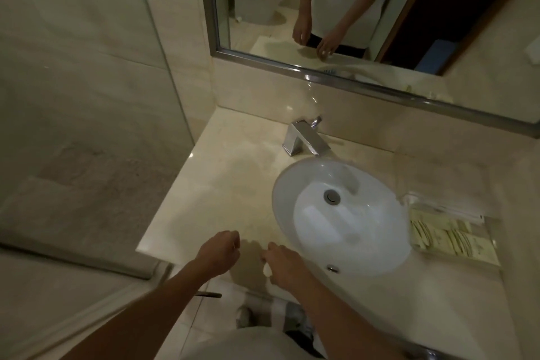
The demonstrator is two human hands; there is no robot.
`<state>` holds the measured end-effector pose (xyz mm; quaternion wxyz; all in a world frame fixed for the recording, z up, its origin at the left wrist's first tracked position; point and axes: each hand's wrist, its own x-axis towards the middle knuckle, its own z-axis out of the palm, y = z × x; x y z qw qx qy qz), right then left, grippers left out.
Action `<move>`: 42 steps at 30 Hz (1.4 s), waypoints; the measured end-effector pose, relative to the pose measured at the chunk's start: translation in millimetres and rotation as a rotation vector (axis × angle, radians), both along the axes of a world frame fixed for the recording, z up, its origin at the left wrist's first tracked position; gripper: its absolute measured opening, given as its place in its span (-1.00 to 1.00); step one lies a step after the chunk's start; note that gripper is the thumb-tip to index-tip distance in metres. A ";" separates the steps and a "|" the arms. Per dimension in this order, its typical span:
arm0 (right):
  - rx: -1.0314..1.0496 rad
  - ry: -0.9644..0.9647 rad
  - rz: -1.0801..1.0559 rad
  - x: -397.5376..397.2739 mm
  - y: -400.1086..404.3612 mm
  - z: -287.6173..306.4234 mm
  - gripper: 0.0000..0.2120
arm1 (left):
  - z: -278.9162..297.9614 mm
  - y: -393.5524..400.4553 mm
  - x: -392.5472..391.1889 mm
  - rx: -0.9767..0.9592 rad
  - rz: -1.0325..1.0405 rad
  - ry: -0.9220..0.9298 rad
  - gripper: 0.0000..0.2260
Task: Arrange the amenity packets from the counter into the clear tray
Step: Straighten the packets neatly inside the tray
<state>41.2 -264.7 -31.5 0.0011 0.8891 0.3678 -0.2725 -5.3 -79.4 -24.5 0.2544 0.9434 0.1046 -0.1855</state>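
My right hand (287, 264) hovers over the counter's front edge, left of the sink, with its fingers curled down round a small white packet (266, 270); only a bit of the packet shows. My left hand (217, 251) is just to its left, loosely curled and holding nothing. The clear tray (489, 231) stands on the counter to the right of the sink, far from both hands. Several pale yellow amenity packets (447, 240) lie flat in it, with a white item along its far side.
The white oval sink (344, 213) takes up the counter's middle, with a chrome faucet (306, 137) behind it. The beige counter (233, 184) spreads left of the sink. A mirror (350, 9) hangs on the back wall and a glass shower panel (87, 96) stands at left.
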 end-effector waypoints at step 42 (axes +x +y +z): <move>0.226 -0.256 -1.148 203.2 -447.2 53.8 -0.72 | 36.8 -385.8 222.7 -0.050 -0.525 -0.212 -0.87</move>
